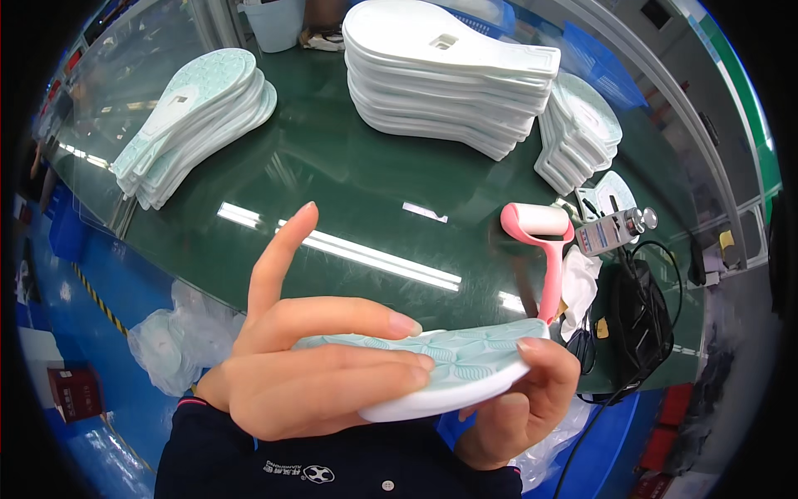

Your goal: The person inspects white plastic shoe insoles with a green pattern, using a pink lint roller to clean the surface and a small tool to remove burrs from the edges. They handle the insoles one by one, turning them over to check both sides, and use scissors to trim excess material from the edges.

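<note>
A white moulded plastic panel (478, 353) with a pale green leaf-like pattern is held up close in front of my chest. My right hand (519, 403) grips its right end, thumb on the patterned face and fingers curled beneath. Across the panel's left part lies my left hand (307, 366), its fingers stretched out flat over the pattern and one digit raised clear. That hand hides the panel's left end. Beyond my right hand, a pink-handled roller (544, 237) with a white drum rests on the green table (357, 216).
Stacked white panels (449, 91) stand at the back, flanked by green-patterned stacks at left (195, 108) and right (582, 125). On the right are a bottle with a metal top (611, 233), white cloth (579, 283), and a black bag (640, 320) with cables.
</note>
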{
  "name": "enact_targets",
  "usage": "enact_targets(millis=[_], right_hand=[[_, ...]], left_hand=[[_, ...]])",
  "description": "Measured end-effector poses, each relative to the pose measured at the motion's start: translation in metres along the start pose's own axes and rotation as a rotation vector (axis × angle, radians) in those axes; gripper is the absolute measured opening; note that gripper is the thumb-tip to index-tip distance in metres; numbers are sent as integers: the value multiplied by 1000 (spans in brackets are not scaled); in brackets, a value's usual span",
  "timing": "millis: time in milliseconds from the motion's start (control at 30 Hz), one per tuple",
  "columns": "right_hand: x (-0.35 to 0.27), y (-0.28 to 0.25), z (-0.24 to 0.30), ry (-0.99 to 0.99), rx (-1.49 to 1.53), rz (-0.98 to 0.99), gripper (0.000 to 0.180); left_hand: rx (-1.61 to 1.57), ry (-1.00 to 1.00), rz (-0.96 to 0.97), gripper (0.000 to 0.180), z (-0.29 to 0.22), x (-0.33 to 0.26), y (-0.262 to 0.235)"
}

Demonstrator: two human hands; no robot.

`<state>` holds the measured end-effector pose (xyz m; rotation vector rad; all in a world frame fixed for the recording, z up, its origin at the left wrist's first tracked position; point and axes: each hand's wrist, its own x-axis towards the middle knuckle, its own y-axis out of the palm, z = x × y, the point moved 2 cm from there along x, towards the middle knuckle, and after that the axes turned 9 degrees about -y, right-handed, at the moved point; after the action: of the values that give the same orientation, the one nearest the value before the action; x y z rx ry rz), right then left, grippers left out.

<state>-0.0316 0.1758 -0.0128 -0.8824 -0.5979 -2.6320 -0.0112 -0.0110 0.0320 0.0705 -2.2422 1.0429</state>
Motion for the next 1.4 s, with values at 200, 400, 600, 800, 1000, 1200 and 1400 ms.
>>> enact_targets(millis=[200, 400, 600, 800, 1000, 1200, 1400], right_hand=[[6, 6, -1, -107, 3, -44, 39], [13, 5, 4, -7, -28, 68, 41], [26, 0, 12, 105, -198, 193, 44], [30, 5, 14, 251, -348, 209, 39], [20, -1, 13, 269, -123, 128, 35], [20, -2, 14, 224, -110, 188, 39], [12, -1, 11, 232, -118, 122, 40]], left_hand=[[-72, 1, 28, 22, 3, -2, 3], [-185, -13, 98, 29, 6, -1, -4], [-214, -44, 116, 26, 4, -1, 1], [-86, -59, 146, 24, 1, -4, 0], [-105, -60, 160, 25, -2, -4, -2], [-109, -32, 105, 23, -3, -4, 0], [-30, -8, -66, 18, -5, -10, 7]])
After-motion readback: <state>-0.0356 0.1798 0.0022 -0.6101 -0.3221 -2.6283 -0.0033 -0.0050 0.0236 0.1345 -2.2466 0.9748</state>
